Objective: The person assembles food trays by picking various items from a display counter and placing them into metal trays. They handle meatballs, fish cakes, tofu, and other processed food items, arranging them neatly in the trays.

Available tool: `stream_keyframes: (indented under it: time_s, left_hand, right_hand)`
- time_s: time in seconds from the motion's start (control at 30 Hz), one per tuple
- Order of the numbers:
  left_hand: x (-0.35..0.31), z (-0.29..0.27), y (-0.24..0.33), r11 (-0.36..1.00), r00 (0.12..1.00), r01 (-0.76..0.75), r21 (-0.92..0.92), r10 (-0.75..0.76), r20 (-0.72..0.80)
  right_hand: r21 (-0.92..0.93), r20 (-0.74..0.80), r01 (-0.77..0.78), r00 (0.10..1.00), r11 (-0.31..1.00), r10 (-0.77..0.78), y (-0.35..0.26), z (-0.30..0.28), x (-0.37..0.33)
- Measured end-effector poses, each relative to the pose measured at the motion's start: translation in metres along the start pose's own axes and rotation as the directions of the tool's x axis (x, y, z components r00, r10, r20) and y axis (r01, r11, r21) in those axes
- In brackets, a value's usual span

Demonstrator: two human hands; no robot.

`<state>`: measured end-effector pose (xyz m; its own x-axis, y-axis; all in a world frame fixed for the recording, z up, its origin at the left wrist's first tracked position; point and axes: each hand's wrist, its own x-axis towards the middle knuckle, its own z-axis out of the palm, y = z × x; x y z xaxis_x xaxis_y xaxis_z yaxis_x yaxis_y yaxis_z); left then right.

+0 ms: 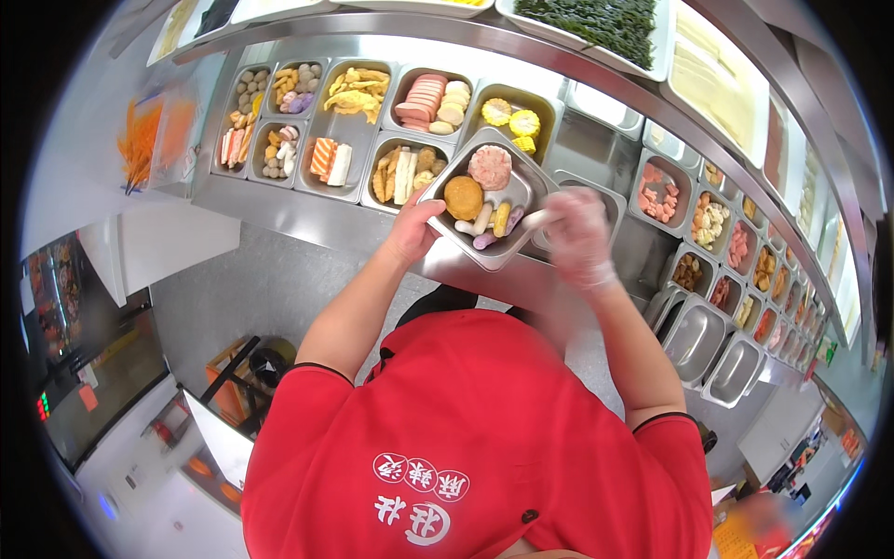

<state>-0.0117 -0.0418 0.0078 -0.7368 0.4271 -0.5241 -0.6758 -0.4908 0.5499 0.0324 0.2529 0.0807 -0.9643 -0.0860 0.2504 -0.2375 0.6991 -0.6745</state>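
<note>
By the fingers of the left hand [412,233], the rim of a steel food pan [527,191] is pinched, seemingly for steadiness, above the tabletop [307,219]. At the pan's right side, the gloved right hand [581,233] is blurred; whether its fingers are pinching or spread cannot be told. A corn tray [549,108] is partly overlapped, and upward reach is likely obstructed by the metal shelf [428,24]

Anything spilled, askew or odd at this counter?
No visible spill. The square stainless-steel pan in the left hand is askew to the neighbouring steel pans; oddly, only the right hand wears a clear plastic glove.
</note>
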Motion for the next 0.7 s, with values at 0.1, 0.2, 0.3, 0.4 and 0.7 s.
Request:
stream_keyframes:
  time_s: [0.1,0.2,0.3,0.4,0.7]
  left_hand:
    - [0.004,0.009,-0.002,0.999,0.998,-0.008,-0.051,0.012,0.066]
    - [0.004,0.016,-0.004,0.999,0.997,-0.026,-0.048,0.029,0.065]
    - [0.003,0.017,-0.003,0.999,0.996,-0.037,-0.036,0.04,0.086]
    - [0.004,0.011,0.0,0.998,0.985,-0.06,-0.021,0.062,0.163]
    - [-0.005,-0.019,0.004,0.989,0.99,-0.141,-0.042,0.141,-0.016]
  right_hand:
    - [0.168,0.259,-0.021,0.966,0.986,-0.023,-0.05,0.01,0.008]
    - [0.126,0.445,-0.091,0.895,0.988,0.025,-0.064,0.013,0.012]
    - [0.272,0.373,-0.101,0.928,0.957,-0.009,-0.059,0.008,0.007]
    - [0.214,0.172,0.095,0.976,0.972,-0.133,-0.03,-0.012,0.002]
    - [-0.472,0.407,-0.399,0.692,0.786,0.596,0.109,-0.03,-0.015]
